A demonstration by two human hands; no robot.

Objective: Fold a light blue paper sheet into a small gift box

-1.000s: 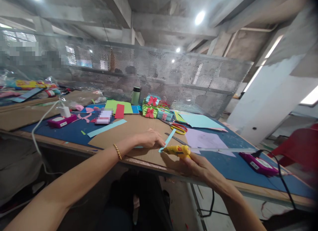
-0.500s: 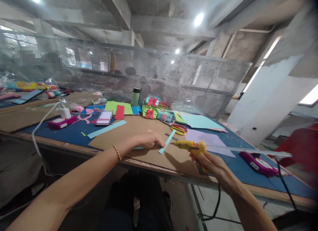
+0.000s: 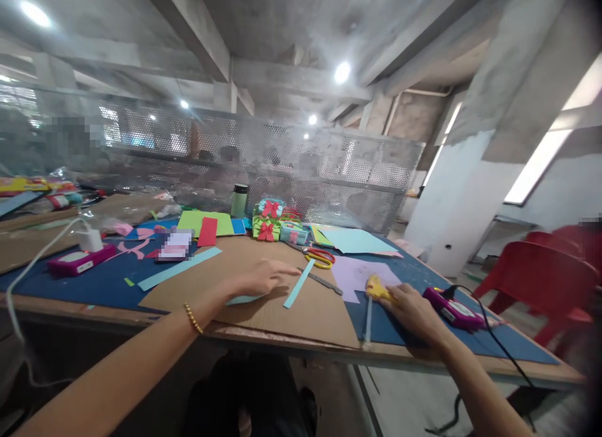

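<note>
My right hand is wrapped round the handle of a yellow hot glue gun, low over the right side of the table. A clear glue stick trails from the gun toward the front edge. My left hand hovers over the brown cardboard, its index finger stretched toward a short light-blue paper strip. It holds nothing that I can see. Another light-blue piece lies partly hidden under that hand. Beside the short strip rests a grey metal blade. Behind it are scissors with red and yellow handles.
Folded paper pieces with red bows and a green bottle stand at the back. Purple paper and light-blue sheets lie right. Purple power strips sit at both sides, with cables. A phone lies left.
My right hand has lowered the glue gun to the right, away from the short strip, and turned it. My left hand has drawn back slightly from the strip, its index finger now extended.
</note>
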